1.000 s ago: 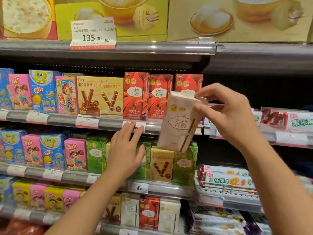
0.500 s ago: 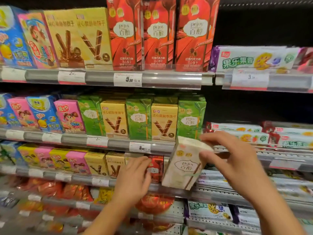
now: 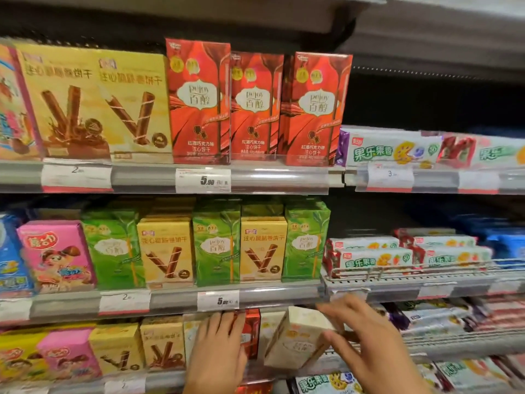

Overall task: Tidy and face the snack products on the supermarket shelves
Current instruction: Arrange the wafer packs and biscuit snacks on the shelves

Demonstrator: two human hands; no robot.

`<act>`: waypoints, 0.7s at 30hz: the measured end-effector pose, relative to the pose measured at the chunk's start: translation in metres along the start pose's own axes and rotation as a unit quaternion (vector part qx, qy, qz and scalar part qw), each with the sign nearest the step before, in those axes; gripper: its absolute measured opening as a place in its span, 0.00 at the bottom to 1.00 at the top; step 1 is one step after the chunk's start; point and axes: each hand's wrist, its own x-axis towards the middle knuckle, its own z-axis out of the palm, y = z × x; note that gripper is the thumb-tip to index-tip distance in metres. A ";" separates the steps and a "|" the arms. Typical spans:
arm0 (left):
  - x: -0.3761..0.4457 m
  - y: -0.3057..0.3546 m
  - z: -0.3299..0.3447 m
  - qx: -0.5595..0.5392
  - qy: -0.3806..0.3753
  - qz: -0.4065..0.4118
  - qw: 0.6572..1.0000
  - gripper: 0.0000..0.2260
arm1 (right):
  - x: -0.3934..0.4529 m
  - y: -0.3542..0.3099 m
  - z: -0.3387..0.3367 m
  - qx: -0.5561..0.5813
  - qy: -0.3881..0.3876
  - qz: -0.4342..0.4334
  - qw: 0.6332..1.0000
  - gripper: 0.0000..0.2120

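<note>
A white Pejoy box (image 3: pixel 297 338) hangs tilted at the front of the lower shelf, beside a red Pejoy box (image 3: pixel 252 334). My right hand (image 3: pixel 366 344) grips its right edge, fingers over the top and thumb on the face. My left hand (image 3: pixel 218 346) lies flat with straight fingers against the boxes just left of it, partly covering a cream box (image 3: pixel 191 336) and the red one. Yellow wafer-roll boxes (image 3: pixel 162 346) stand further left on that shelf.
The middle shelf holds green Pejoy boxes (image 3: pixel 217 245) alternating with yellow wafer boxes (image 3: pixel 262 248). Three red Pejoy boxes (image 3: pixel 257 106) stand on the top shelf. Flat biscuit packs (image 3: pixel 375 260) fill wire racks on the right. Price rails (image 3: pixel 278 294) edge each shelf.
The view has dropped and moved closer. My right hand has carried the white box down from the middle shelf's height to the lower shelf. My left hand went down to that shelf too.
</note>
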 end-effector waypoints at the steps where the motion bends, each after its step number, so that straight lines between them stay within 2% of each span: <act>1: 0.001 -0.002 0.002 -0.008 0.009 0.006 1.000 0.30 | 0.000 0.000 0.002 -0.012 0.001 -0.002 1.000 0.19; 5: 0.007 -0.003 0.010 -0.019 0.027 0.016 0.999 0.30 | 0.001 -0.003 0.006 -0.008 0.005 0.029 1.000 0.21; 7: 0.011 -0.006 0.012 -0.013 0.060 0.024 0.998 0.27 | 0.004 -0.002 0.010 -0.022 -0.008 0.035 0.999 0.24; 9: 0.011 -0.009 0.013 -0.002 0.103 0.033 0.994 0.20 | 0.006 0.002 0.012 -0.023 -0.026 0.036 0.999 0.17; 10: 0.011 -0.011 0.014 0.001 0.111 0.034 0.993 0.20 | 0.007 0.003 0.012 -0.026 -0.030 0.034 0.999 0.15; 14: 0.006 -0.009 0.007 -0.009 0.090 0.030 0.995 0.20 | 0.004 0.007 0.013 -0.003 -0.023 0.025 0.999 0.14; 17: 0.001 -0.002 -0.005 -0.027 0.044 -0.006 0.999 0.31 | 0.000 0.011 0.014 0.009 -0.020 0.011 1.000 0.13; 18: -0.001 0.000 -0.009 -0.028 0.028 -0.012 0.999 0.31 | -0.001 0.013 0.015 0.011 -0.020 0.009 1.000 0.13; 20: -0.004 0.003 -0.014 -0.041 0.011 0.014 0.999 0.26 | -0.003 0.017 0.017 0.011 -0.026 0.007 1.000 0.13; 21: -0.006 0.000 -0.012 -0.069 0.031 0.029 0.997 0.22 | -0.004 0.018 0.018 0.008 -0.028 0.005 1.000 0.13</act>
